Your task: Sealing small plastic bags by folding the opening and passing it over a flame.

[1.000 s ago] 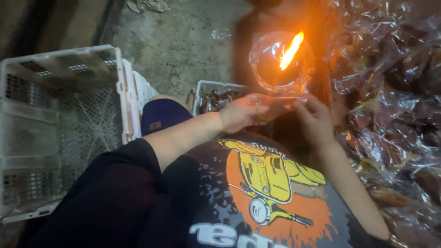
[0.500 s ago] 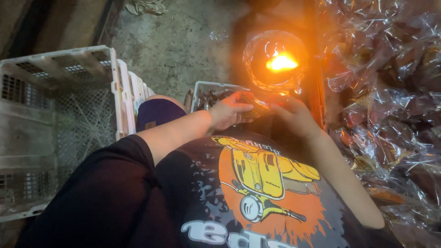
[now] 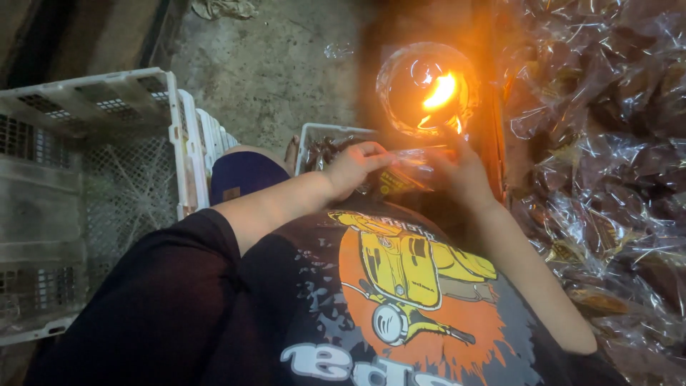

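Flame leaned high a second ago, now sits low in the lamp; both hands have lowered the packet edge toward it, so the sealing pass looks underway. Left hand [image 3: 351,169] and right hand [image 3: 461,177] pinch a crinkly clear plastic packet [image 3: 409,171] between them. Oil lamp [image 3: 427,89], round shiny glass, at 12 o'clock. White lattice crate [image 3: 93,186] at 9; glossy filled packets [image 3: 607,157] at 3.

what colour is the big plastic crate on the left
White: the large slatted plastic crate beside the person's left arm, seen best in the head view.
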